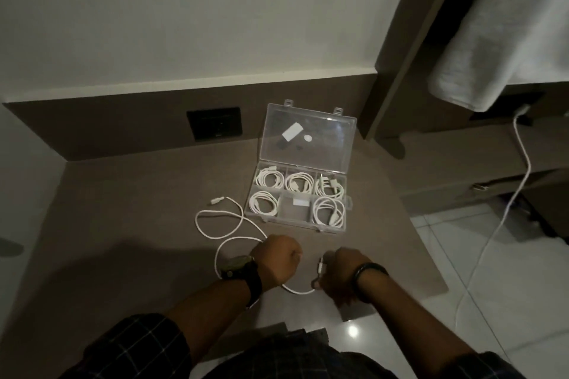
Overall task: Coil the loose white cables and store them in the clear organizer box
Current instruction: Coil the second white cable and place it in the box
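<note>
broad bare stretch of bench (123,209) open to the left, clear back to the dark wall panel (214,123). ahead, blocked by the clear organizer box (298,204), lid (311,135) propped up behind it against the wall. loose white cable (221,226) sprawled in loops between box and left hand (278,261), crossing the near path. narrow gap between left hand and right hand (341,274). right of the box, a short bare strip before the bench edge.
</note>
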The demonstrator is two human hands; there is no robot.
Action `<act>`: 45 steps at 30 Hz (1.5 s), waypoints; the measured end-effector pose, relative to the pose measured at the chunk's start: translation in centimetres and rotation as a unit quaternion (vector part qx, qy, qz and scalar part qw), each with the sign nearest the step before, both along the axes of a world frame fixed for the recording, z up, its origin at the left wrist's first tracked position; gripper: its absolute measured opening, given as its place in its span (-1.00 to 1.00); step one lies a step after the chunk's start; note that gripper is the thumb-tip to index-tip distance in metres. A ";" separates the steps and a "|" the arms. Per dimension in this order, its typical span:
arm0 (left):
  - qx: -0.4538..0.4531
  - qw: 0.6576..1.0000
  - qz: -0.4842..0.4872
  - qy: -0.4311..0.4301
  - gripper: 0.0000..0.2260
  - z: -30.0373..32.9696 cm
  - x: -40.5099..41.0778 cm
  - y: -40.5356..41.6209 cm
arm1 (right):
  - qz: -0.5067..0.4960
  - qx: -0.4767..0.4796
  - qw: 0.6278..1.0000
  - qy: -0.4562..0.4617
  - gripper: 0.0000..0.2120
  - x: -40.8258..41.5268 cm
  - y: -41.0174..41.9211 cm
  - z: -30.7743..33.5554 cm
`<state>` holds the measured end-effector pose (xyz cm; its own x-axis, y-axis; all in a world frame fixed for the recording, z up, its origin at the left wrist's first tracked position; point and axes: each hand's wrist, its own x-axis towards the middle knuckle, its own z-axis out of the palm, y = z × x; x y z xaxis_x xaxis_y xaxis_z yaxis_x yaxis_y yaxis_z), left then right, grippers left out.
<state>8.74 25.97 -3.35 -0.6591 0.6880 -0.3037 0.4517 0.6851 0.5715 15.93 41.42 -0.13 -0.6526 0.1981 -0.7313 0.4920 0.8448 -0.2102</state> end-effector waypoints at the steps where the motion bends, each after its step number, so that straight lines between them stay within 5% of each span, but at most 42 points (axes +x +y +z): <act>1: -0.016 1.000 -0.008 -0.002 -0.78 -0.2 0.4 0.2 | -0.012 -0.002 1.000 0.007 -0.58 0.7 -0.5 -0.6; 4: 0.000 0.999 0.028 -0.047 -0.76 -0.4 0.8 0.9 | -0.121 -0.043 0.990 0.059 -0.77 1.7 -1.4 -1.7; 8: 0.035 0.979 0.113 -0.167 -0.76 -0.5 0.9 1.4 | -0.180 -0.039 0.977 0.112 -0.67 1.5 -2.4 -2.4; 14: 0.152 0.879 0.282 -0.353 -0.72 -0.3 0.8 0.6 | -0.214 -0.044 0.960 0.177 -0.85 0.5 -3.6 -2.2; 19: 0.255 0.806 0.338 -0.413 -0.88 3.4 -0.5 0.0 | -0.310 -0.206 0.855 0.361 -0.84 -0.6 -4.7 0.3; 24: 0.416 0.761 0.342 -0.362 -0.85 11.1 -4.2 -0.8 | -0.343 -0.455 0.743 0.352 -0.89 -4.1 -6.8 4.3; 27: 0.509 0.723 0.334 -0.328 -0.82 16.4 -6.5 -2.3 | -0.225 -0.528 0.756 0.316 -0.83 -6.0 -7.8 6.1; 29: 0.526 0.731 0.308 -0.307 -0.80 19.4 -7.4 -4.0 | -0.129 -0.524 0.780 0.318 -0.74 -7.8 -7.5 7.6; 33: 0.401 0.837 0.259 -0.269 -0.80 21.2 -7.8 -8.1 | 0.029 -0.374 0.853 0.363 -0.75 -13.8 -6.4 13.4; 36: 0.295 0.881 0.354 -0.108 -0.80 19.9 -8.6 -9.8 | 0.097 -0.272 0.871 0.397 -0.74 -17.6 -6.6 18.5; 39: 0.369 0.810 0.454 -0.042 -0.79 19.9 -10.0 -10.9 | 0.109 -0.316 0.857 0.392 -0.69 -18.4 -8.3 21.6; 43: 0.529 0.691 0.468 -0.157 -0.80 22.9 -12.3 -12.4 | 0.170 -0.419 0.831 0.324 -0.72 -15.8 -13.2 19.3; 45: 0.564 0.673 0.426 -0.220 -0.80 24.9 -12.6 -12.9 | 0.176 -0.445 0.825 0.300 -0.70 -14.4 -15.2 17.0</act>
<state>-3.87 13.10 21.52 -0.9771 0.0745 -0.1992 -0.2123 -0.3931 0.8946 1.50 26.19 16.91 -0.8529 -0.5220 -0.0099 -0.1687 0.2934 -0.9410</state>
